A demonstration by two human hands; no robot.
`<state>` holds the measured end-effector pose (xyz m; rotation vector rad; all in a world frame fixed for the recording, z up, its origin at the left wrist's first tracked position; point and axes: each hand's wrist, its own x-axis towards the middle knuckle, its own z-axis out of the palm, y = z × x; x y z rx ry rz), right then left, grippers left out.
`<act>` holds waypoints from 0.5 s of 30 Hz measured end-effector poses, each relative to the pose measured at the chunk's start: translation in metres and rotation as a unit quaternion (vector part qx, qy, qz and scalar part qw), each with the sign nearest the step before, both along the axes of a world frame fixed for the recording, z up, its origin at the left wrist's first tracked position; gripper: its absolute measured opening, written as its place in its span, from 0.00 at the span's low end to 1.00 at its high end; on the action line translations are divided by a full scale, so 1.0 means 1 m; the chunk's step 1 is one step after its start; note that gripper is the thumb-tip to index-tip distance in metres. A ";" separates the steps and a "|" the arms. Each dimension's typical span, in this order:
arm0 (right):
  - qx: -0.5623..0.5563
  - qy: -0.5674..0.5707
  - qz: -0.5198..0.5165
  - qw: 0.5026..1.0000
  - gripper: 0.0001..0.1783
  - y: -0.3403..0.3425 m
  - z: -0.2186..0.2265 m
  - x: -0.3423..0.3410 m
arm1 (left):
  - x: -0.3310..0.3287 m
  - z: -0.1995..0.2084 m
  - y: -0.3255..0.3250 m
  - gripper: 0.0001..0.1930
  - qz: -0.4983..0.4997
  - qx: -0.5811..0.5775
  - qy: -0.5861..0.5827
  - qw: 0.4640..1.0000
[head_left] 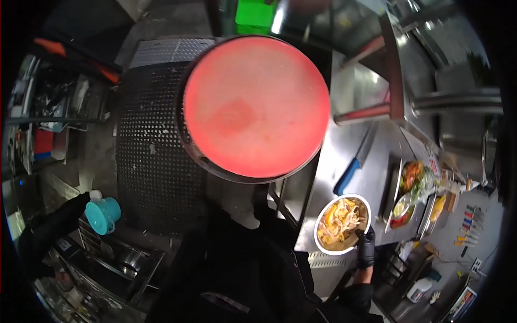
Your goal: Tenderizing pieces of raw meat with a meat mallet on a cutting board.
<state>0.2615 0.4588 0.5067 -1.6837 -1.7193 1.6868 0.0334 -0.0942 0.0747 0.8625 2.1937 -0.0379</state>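
Observation:
My right hand (pixel 366 248), in a black glove, grips the near right rim of a white round bowl (pixel 320 244) at the edge of the steel counter. Yellow and pale strips of food (pixel 340 222) lie inside; I cannot tell their kind. Beyond the bowl rests a knife with a blue handle (pixel 347 176), its blade pointing away. A large round disc (pixel 258 107), pale in the middle and red around the edge, looms close at the upper middle and hides what is behind it. My left hand does not show.
Steel counter (pixel 350 142) runs along the right, with a tray of vegetables (pixel 412 180) and a knife rack (pixel 468 226) farther right. A black perforated mat (pixel 151 145) covers floor on the left. Near a black sleeve (pixel 59 223) at far left is a turquoise tub-like thing (pixel 101 216).

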 end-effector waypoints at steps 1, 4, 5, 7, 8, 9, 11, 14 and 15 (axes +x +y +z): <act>-0.013 0.008 -0.042 0.999 0.20 -0.012 0.024 -0.023 | -0.026 0.009 0.006 0.23 0.016 0.004 -0.017 1.000; -0.069 0.143 -0.004 0.987 0.19 -0.040 0.015 -0.149 | -0.076 0.077 -0.088 0.22 0.203 -0.050 0.003 0.978; -0.077 0.157 0.000 0.985 0.21 -0.042 0.007 -0.171 | -0.098 0.091 -0.098 0.21 0.250 -0.052 -0.001 0.967; -0.040 0.068 0.021 0.997 0.19 -0.053 -0.001 -0.227 | -0.148 0.122 -0.125 0.20 0.331 -0.055 -0.008 0.942; -0.035 0.074 0.012 0.997 0.16 -0.062 0.000 -0.251 | -0.177 0.130 -0.118 0.20 0.354 -0.049 -0.022 0.934; 0.198 0.086 0.161 0.963 0.14 -0.035 -0.058 -0.226 | -0.219 0.127 -0.128 0.20 0.345 -0.030 -0.012 0.938; -0.040 0.143 -0.030 0.988 0.13 -0.106 -0.019 -0.334 | -0.223 0.120 -0.222 0.17 0.313 0.052 0.031 0.948; 0.008 0.145 -0.061 0.987 0.18 -0.132 -0.022 -0.364 | -0.356 0.111 -0.220 0.16 0.495 0.117 -0.089 0.856; 0.061 0.141 -0.028 0.988 0.18 -0.135 -0.031 -0.358 | -0.394 0.115 -0.211 0.16 0.681 0.098 -0.225 0.690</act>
